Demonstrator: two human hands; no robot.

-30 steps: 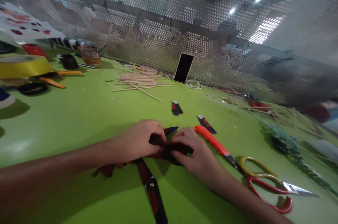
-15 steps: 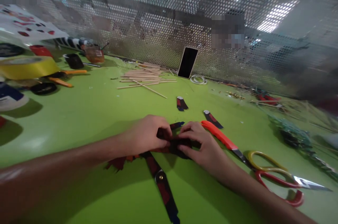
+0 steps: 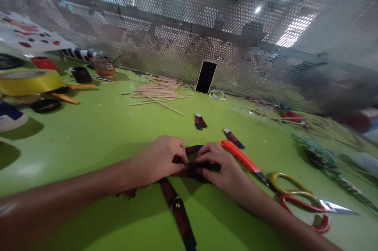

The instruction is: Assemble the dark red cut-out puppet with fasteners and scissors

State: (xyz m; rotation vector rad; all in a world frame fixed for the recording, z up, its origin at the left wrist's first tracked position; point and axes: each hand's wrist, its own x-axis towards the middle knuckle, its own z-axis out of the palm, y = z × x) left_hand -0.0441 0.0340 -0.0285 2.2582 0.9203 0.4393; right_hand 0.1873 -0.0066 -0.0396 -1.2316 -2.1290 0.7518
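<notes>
My left hand [image 3: 165,158] is closed, fingertips pinching a dark brown cut-out figure [image 3: 191,173] at its left side. Facing it, my right hand [image 3: 226,168] pinches the same figure from the right. Much of the figure is hidden under my fingers. A jointed strip [image 3: 183,223], black with dark red patches, hangs out toward me, its two parts joined by a brass fastener [image 3: 177,205]. Reddish-brown jagged edges [image 3: 130,193] show below my left wrist. Beyond the hands lie two loose cut-out pieces, one short [image 3: 201,121] and one slanted [image 3: 234,138].
Right of my hand lie an orange-handled knife [image 3: 240,156] and scissors [image 3: 304,201] with yellow and red handles. Thin wooden sticks [image 3: 161,90], a propped phone-like slab [image 3: 206,77] and a white coil [image 3: 217,95] stand farther back. Yellow tape [image 3: 32,82] sits left. A perforated metal screen [image 3: 165,42] closes the back.
The view has tilted up slightly, so the table things sit lower in the picture. Both hands keep their pinch on the figure, with only small finger shifts.
</notes>
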